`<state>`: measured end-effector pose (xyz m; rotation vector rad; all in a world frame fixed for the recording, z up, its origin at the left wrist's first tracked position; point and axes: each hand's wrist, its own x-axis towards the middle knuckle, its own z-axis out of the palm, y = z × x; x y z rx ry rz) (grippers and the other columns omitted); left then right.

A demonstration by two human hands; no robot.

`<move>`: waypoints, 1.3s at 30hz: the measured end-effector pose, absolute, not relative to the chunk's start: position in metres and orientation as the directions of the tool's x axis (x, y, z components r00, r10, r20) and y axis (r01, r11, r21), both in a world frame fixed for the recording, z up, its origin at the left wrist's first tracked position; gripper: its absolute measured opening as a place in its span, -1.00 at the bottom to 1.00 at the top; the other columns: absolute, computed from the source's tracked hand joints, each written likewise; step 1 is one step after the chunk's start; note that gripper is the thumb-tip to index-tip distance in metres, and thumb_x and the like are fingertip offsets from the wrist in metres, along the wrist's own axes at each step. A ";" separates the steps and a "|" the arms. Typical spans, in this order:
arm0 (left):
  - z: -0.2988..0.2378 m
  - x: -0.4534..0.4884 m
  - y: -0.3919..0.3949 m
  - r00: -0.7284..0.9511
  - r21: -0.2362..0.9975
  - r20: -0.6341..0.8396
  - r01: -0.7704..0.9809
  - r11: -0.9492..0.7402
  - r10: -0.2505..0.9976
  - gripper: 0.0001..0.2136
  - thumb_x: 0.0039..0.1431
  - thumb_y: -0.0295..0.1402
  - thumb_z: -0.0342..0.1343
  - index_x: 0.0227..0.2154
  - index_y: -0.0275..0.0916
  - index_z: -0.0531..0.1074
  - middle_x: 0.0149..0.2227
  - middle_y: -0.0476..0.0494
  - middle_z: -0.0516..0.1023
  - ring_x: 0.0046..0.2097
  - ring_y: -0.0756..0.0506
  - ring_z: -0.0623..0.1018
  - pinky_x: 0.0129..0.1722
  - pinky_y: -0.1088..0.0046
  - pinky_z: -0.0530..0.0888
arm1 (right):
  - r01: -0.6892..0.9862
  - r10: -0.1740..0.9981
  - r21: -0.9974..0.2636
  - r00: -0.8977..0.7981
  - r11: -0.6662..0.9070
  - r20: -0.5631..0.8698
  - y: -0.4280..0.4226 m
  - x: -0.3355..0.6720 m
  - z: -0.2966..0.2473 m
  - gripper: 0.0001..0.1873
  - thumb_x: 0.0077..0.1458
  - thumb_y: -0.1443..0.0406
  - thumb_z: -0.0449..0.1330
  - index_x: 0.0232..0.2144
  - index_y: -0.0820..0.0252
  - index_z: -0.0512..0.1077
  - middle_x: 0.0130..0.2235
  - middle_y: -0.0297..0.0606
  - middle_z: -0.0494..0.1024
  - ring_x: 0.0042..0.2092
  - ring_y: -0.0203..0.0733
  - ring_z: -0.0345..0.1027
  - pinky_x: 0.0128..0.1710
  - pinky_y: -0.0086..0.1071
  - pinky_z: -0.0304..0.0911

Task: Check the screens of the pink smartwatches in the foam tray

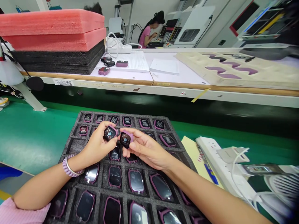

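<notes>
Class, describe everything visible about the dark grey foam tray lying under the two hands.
The dark grey foam tray lies flat on the green work surface. It looks soft and coarse, cut into a grid of rectangular pockets. Most pockets hold a purple-rimmed smartwatch body lying screen up; one near the left edge looks unfilled. The forearms cross above it.

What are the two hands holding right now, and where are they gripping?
Each holds one purple smartwatch body by its side edges, screen up: left hand on one watch, right hand on the other watch, above the foam tray.
</notes>
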<state>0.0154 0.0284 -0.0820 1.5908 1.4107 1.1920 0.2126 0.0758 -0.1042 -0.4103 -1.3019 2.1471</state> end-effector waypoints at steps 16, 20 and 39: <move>-0.085 0.015 0.028 -0.003 0.905 0.168 0.398 -0.153 0.986 -0.70 0.06 -0.43 0.10 -0.10 -0.20 0.34 -0.19 -0.08 0.49 -0.18 -0.07 0.49 -0.24 0.44 0.42 | -0.297 0.627 -0.904 -0.778 -0.308 0.043 0.073 0.213 -0.102 -0.42 0.15 0.09 0.46 0.08 0.13 0.34 -0.31 -0.30 0.53 -0.31 -0.17 0.46 -0.27 -0.32 0.34; -0.084 0.015 0.028 -0.020 0.915 0.171 0.373 -0.151 0.985 -0.69 0.08 -0.39 0.11 -0.08 -0.21 0.33 -0.23 -0.06 0.47 -0.26 -0.04 0.45 -0.29 0.46 0.40 | -0.302 0.633 -0.902 -0.773 -0.310 0.042 0.073 0.213 -0.101 -0.41 0.14 0.10 0.47 0.09 0.13 0.34 -0.30 -0.30 0.53 -0.31 -0.18 0.46 -0.27 -0.33 0.34; -0.084 0.017 0.028 -0.005 0.908 0.207 0.373 -0.190 0.978 -0.72 0.07 -0.43 0.09 -0.12 -0.22 0.32 -0.25 -0.05 0.47 -0.24 -0.04 0.46 -0.21 0.43 0.40 | -0.294 0.627 -0.908 -0.778 -0.299 0.046 0.071 0.213 -0.098 -0.43 0.15 0.09 0.46 0.06 0.12 0.34 -0.34 -0.32 0.54 -0.33 -0.18 0.45 -0.28 -0.34 0.32</move>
